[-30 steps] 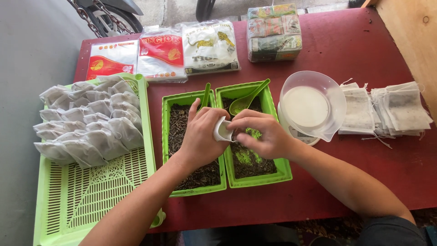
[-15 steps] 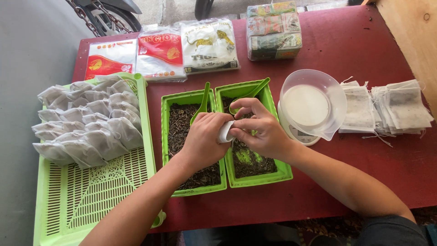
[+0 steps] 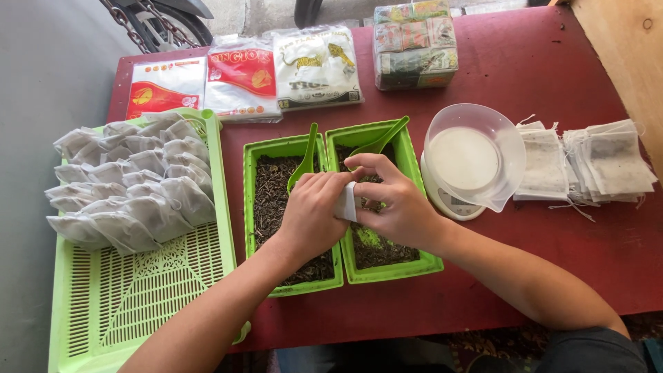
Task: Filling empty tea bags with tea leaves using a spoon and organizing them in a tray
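Observation:
Both hands meet over two green tubs of dark loose tea. My left hand [image 3: 314, 214] and my right hand [image 3: 394, 204] together pinch a small white filter bag [image 3: 346, 202] held above the rim between the left tub [image 3: 257, 207] and the right tub [image 3: 407, 266]. A green scoop [image 3: 304, 162] stands in the left tub and another green scoop [image 3: 378, 141] lies in the right tub, both untouched. Filled white bags [image 3: 131, 186] are piled in the green slotted tray [image 3: 138, 297] at the left.
A clear bowl [image 3: 473, 155] sits on a small white scale right of the tubs. Flat unfilled filter bags [image 3: 587, 166] lie stacked at the right. Printed packets [image 3: 242, 79] and a wrapped block of boxes [image 3: 414, 45] line the far edge of the red table [image 3: 539, 69].
My right hand has dropped the green scoop back into the right tub and now closes on the white bag with the left hand. The bag sits slightly lower and more upright.

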